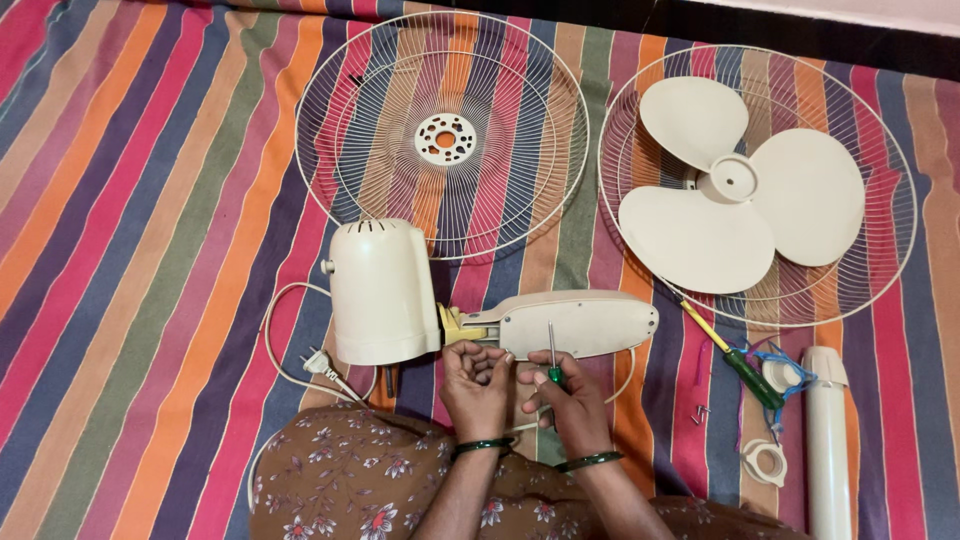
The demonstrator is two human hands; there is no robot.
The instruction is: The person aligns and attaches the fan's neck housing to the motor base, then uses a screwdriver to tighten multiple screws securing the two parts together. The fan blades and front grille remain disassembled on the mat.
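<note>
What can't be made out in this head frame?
- Screwdriver tip, head view: too small to tell whether it meets a screw on the neck cover.
- What the left hand pinches: hidden by its curled fingers.
- Loose screws: too small to count.
- White tube: cut off by the bottom edge.
- Power cord: partly hidden under the floral clothing.
</note>
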